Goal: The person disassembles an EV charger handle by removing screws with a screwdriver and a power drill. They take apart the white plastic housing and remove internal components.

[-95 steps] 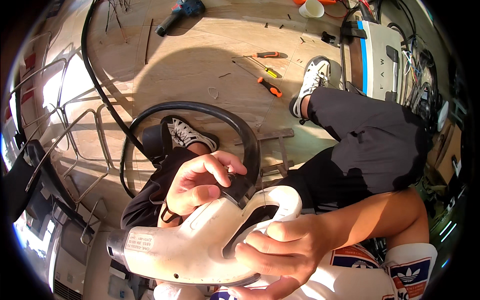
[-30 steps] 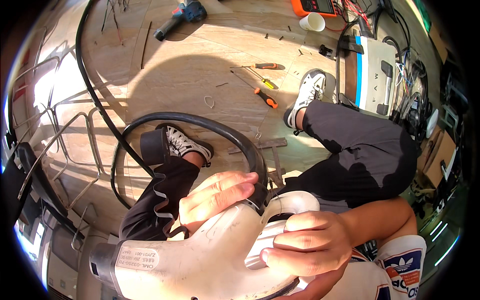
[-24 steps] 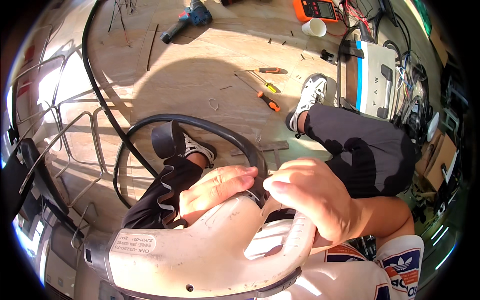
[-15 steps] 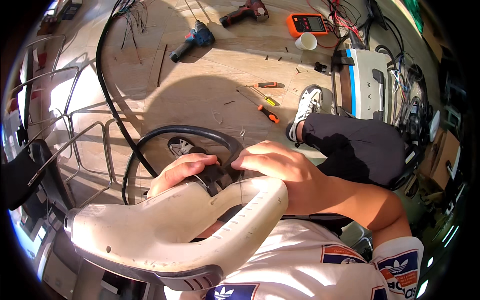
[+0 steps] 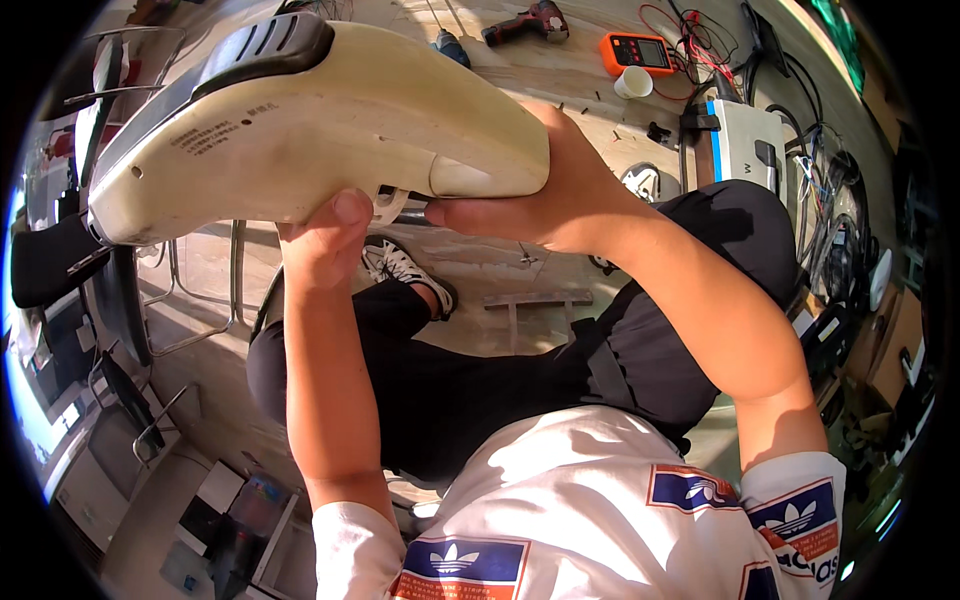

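Connector (image 5: pixel 330 120), cream and bulky, is held up in front of us, above the floor (image 5: pixel 575 72). Our left hand (image 5: pixel 330 235) grips its lower edge, thumb up, its fingers hidden behind; our right hand (image 5: pixel 560 195) is wrapped around the rounded right end, thumb along the underside. Past it we see a dark red drill (image 5: pixel 530 23), an orange meter (image 5: pixel 637 54), a white cup (image 5: pixel 634 83) and a pale case (image 5: pixel 745 140).
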Motion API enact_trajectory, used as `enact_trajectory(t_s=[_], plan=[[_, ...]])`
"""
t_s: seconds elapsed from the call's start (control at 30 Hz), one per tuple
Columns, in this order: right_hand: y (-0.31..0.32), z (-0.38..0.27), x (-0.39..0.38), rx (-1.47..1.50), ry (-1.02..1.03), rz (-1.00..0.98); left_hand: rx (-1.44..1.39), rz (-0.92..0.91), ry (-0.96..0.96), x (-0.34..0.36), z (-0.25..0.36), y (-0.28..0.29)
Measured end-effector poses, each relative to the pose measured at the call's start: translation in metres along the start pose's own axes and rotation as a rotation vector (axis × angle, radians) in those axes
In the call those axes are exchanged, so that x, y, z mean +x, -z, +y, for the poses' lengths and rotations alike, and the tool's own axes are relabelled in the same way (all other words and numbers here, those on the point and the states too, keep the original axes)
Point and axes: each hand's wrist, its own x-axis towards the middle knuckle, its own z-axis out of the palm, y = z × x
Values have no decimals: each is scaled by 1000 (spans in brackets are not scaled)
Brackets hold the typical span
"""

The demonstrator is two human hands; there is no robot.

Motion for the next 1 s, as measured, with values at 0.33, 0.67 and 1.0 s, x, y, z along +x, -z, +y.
enact_trajectory(t_s=[0.33, 0.67, 1.0], plan=[[-36, 23, 18, 53, 245, 68, -141, 57, -79, 28, 48, -33], [-49, 19, 32, 20, -41, -128, -244, 361, -98, 49, 46, -27], [-58, 8, 38, 54, -110, -102, -213, 290, -83, 48, 64, -35]])
